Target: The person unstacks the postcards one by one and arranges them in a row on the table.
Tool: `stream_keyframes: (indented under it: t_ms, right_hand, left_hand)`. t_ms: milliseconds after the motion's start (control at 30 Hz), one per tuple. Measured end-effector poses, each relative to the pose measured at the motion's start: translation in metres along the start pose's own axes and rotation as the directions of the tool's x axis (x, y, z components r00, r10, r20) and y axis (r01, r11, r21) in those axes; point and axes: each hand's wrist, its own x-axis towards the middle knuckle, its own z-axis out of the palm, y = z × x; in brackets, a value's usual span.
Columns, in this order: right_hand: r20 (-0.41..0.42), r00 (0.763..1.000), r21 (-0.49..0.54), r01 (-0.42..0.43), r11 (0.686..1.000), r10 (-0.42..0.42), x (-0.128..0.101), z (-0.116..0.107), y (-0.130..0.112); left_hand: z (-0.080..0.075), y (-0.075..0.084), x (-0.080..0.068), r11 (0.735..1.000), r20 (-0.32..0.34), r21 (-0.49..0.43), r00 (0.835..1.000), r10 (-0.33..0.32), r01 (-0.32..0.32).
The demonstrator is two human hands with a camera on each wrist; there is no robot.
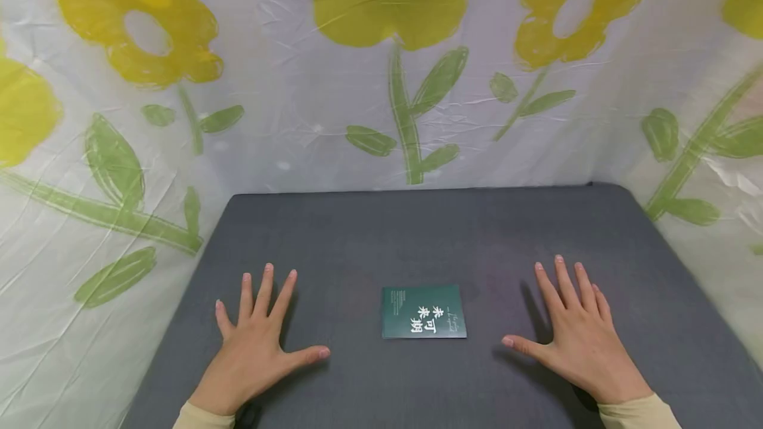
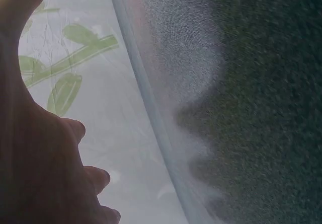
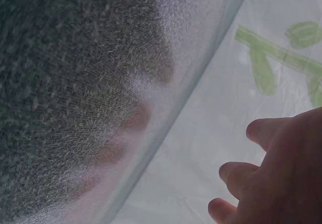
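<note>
A small dark green booklet or card (image 1: 424, 312) with white Chinese characters lies flat near the middle of the grey table. Left of it, in the head view, my left hand (image 1: 253, 343) is held palm down with fingers spread, holding nothing. To its right, my right hand (image 1: 581, 339) is spread the same way, its thumb pointing toward the booklet. Both hands cast shadows on the tabletop. The left wrist view shows part of the left hand (image 2: 45, 148), and the right wrist view shows fingers of the right hand (image 3: 276, 173); the booklet appears in neither.
The grey cloth-topped table (image 1: 357, 230) has rounded far corners. Behind it and along both sides hangs a white curtain (image 1: 268, 118) printed with yellow flowers and green stems, close to the table's edges.
</note>
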Motion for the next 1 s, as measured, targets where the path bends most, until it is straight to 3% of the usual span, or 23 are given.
stream_keyframes:
  t_ms: [367,733,1000]
  right_hand:
    - [0.053,0.999,0.010,0.012,1.000,-0.013,0.007,0.002,-0.014]
    - [0.044,0.994,0.031,0.100,0.994,-0.101,0.026,0.008,-0.051]
    - [0.063,0.975,0.072,0.209,0.975,-0.214,0.033,0.019,-0.079]
  left_hand:
    - [0.010,0.015,0.004,1.000,-0.004,-0.021,1.000,0.023,-0.023]
    - [0.022,0.055,0.012,0.990,0.012,-0.043,0.991,0.132,-0.131]
    - [0.029,0.085,0.023,0.978,0.040,-0.029,0.978,0.206,-0.205]
